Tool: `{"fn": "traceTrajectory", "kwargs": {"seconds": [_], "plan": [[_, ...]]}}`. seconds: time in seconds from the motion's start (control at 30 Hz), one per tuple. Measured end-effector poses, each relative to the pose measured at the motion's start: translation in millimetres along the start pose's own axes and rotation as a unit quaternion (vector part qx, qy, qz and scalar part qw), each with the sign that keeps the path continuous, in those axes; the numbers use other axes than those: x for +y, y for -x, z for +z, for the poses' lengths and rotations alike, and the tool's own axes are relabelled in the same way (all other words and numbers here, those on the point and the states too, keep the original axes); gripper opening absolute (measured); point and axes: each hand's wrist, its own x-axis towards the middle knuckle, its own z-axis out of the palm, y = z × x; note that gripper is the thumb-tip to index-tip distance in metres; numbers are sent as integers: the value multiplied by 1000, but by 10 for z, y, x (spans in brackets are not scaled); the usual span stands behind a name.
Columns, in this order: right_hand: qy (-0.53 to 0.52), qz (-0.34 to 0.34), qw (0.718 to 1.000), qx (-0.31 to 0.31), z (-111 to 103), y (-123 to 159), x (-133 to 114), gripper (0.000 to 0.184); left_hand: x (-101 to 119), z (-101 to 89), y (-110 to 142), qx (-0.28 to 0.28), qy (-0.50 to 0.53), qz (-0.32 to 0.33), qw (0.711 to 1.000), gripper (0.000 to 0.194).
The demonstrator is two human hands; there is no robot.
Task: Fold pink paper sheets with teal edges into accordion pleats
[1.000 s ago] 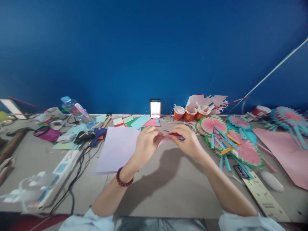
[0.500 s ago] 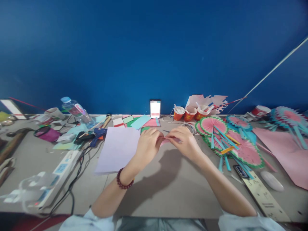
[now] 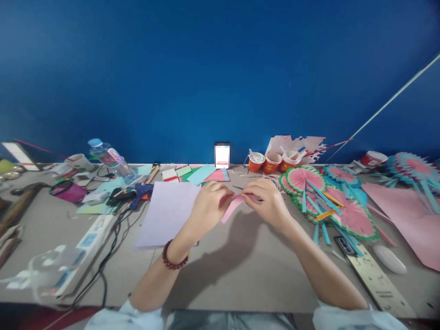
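Between my hands is a small pink paper strip (image 3: 232, 209), raised over the middle of the table. My left hand (image 3: 212, 204) pinches it from the left, with a dark red bead bracelet (image 3: 174, 255) on that wrist. The fingertips of my right hand (image 3: 266, 201) close on the strip's upper right end. Its lower end hangs down toward me. Behind the fingers, the tip of a thin metal blade (image 3: 238, 187) shows; the rest is hidden by my right hand. A lilac paper sheet (image 3: 168, 215) lies just left of my left hand.
Pink and green pleated paper fans (image 3: 350, 213) lie to the right, near a white mouse (image 3: 389, 259). Red paper cups (image 3: 256, 162) and a lit phone (image 3: 222, 156) stand by the blue wall. A power strip (image 3: 85, 250), cables and a glue gun (image 3: 140, 195) are left.
My hands have drawn slightly apart at the fingertips. More of the pink strip now shows, hanging down between them, where before it was mostly covered.
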Motion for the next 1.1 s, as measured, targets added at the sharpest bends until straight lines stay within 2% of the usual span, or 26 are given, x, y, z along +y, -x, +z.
{"fn": "traceTrajectory", "kwargs": {"seconds": [0.17,0.37,0.5,0.93,1.1], "plan": [[-7,13,1000,3,17,0,10,9,-50,-15,5,11,-45,19,999,23],[-6,11,1000,-2,24,1,26,9,-84,-7,10,-8,-48,32,998,20],[-6,5,1000,6,14,-3,21,8,-82,-4,3,-1,-46,33,998,21],[-7,-2,1000,10,1,-1,-1,8,-67,-5,-10,-9,-25,-2,1000,16],[-14,16,1000,7,-10,2,23,9,-26,-35,-20,-14,-8,-18,1000,16]]}}
